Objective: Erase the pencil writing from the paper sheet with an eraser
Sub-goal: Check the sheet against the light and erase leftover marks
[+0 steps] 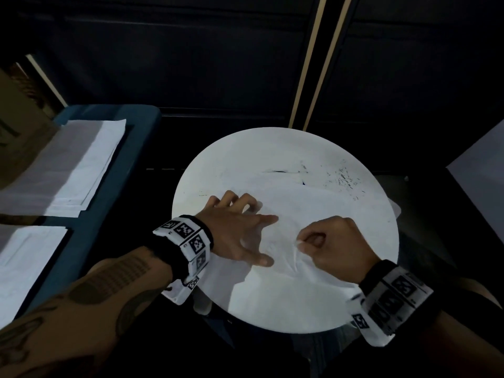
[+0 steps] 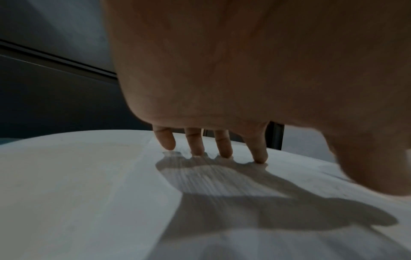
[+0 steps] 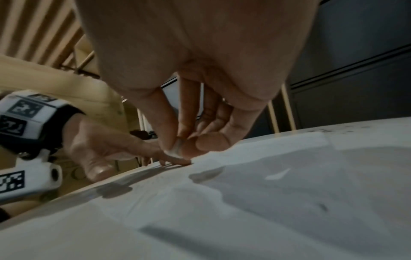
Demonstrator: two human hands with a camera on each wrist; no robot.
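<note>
A white paper sheet (image 1: 294,214) lies creased on the round white table (image 1: 245,154). My left hand (image 1: 240,227) is spread flat on the sheet's left part, its fingertips (image 2: 260,158) pressing the paper down. To its right, my right hand (image 1: 327,241) pinches a small white eraser (image 3: 175,149) between thumb and fingers, just above the sheet (image 3: 266,202). In the head view the eraser (image 1: 299,242) shows only as a pale tip at the thumb. Any pencil writing is too faint to make out.
Dark eraser crumbs (image 1: 343,178) are scattered on the table's far right. A blue surface (image 1: 122,165) at the left carries stacks of white paper (image 1: 81,165), and a brown cardboard box (image 1: 19,137) stands at the far left. Dark panels rise behind the table.
</note>
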